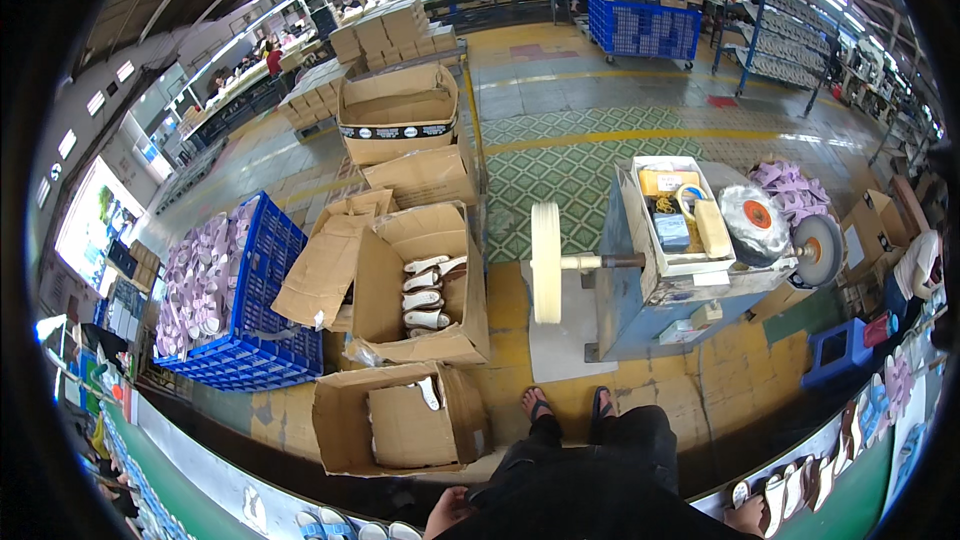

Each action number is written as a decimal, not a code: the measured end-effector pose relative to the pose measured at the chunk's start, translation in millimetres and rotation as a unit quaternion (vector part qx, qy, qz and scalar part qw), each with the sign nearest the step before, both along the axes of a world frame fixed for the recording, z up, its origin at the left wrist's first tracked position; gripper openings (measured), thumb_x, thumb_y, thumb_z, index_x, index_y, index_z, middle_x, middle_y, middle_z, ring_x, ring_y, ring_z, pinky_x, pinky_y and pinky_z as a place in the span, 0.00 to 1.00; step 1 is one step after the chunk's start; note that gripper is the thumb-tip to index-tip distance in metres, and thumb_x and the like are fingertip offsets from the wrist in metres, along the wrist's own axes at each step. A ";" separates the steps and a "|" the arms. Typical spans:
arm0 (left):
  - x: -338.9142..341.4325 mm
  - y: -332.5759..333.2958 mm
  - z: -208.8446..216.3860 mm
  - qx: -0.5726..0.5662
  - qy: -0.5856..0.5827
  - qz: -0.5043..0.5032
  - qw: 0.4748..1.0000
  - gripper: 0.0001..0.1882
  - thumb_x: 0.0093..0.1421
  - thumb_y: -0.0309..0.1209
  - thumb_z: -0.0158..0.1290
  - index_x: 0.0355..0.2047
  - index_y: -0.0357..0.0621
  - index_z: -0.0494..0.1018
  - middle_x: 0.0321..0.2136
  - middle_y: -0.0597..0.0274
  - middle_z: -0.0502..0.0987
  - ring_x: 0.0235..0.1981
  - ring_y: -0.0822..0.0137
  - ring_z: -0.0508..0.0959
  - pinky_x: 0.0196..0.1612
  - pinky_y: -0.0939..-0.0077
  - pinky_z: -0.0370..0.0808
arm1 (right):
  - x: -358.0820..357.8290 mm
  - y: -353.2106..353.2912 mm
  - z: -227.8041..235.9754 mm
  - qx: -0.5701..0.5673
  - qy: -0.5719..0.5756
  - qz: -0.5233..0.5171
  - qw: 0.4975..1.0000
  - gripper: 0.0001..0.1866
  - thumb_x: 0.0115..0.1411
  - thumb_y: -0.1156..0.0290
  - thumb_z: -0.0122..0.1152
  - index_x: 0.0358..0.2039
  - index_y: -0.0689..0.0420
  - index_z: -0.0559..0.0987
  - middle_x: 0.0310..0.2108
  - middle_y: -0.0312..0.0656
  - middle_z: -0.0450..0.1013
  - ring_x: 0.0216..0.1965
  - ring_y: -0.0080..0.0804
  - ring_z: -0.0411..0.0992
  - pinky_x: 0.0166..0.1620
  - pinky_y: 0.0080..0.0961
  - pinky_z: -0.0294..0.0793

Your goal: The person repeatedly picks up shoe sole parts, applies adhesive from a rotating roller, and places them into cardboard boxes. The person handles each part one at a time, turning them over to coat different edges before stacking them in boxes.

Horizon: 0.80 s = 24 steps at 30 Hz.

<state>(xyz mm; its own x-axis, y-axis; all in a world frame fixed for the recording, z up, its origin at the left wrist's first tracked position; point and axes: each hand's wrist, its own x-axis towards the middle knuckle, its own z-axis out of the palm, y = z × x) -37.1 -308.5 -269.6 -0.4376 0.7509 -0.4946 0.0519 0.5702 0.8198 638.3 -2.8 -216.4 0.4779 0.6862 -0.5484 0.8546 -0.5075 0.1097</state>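
Observation:
At the lower edge, beside my dark clothing, my left hand (pixel 450 510) has its fingers curled in; whatever they may hold is hidden. Further right, my right hand (pixel 745 517) is down at a row of white-and-brown sandals (pixel 795 492) along the green conveyor belt (pixel 850 480). It lies against the nearest sandals, but its fingers are too small and cut off to show a grip. Left of my left hand, blue-and-white sandals (pixel 325 522) lie by the frame's edge. My feet in flip-flops stand on the yellow floor in front.
A blue grinding machine (pixel 630 290) with a pale wheel (pixel 545 262) stands ahead, a white tray (pixel 690 265) on top. Cardboard boxes (pixel 375 285) holding white sandals stand to the left, beside a blue crate (pixel 250 315) of lilac sandals. A blue stool (pixel 838 355) is at right.

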 end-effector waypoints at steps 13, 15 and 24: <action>-16.4 -17.2 -3.1 -0.040 0.012 -0.035 0.999 0.23 0.71 0.30 0.67 0.65 0.44 0.77 0.51 0.58 0.84 0.51 0.65 0.83 0.58 0.68 0.79 | -16.5 4.1 14.2 -0.005 -0.015 -0.018 1.000 0.61 0.54 0.53 0.86 0.73 0.70 0.55 0.73 0.68 0.63 0.78 0.63 0.61 0.79 0.49 0.64; -23.5 -18.3 -1.1 -0.047 -0.003 -0.041 0.998 0.23 0.71 0.30 0.67 0.65 0.45 0.77 0.51 0.58 0.84 0.51 0.65 0.83 0.58 0.67 0.79 | -18.9 4.2 14.5 0.002 -0.010 -0.025 1.000 0.60 0.53 0.54 0.86 0.72 0.69 0.55 0.72 0.69 0.63 0.77 0.63 0.62 0.79 0.50 0.65; -42.6 -12.3 -4.6 -0.059 -0.022 -0.068 0.996 0.24 0.69 0.31 0.68 0.64 0.46 0.78 0.50 0.56 0.84 0.51 0.64 0.83 0.58 0.66 0.78 | -18.4 -0.9 9.6 0.025 -0.011 -0.025 0.999 0.57 0.53 0.54 0.86 0.69 0.68 0.57 0.71 0.71 0.63 0.76 0.66 0.64 0.77 0.51 0.67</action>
<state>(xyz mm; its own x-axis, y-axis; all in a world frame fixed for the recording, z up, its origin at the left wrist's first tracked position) -79.7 -320.8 -274.2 -0.3125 0.7365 -0.5999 0.1000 0.6536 0.7502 619.9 -3.8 -206.7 0.5238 0.6876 -0.5029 0.8261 -0.5541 0.1027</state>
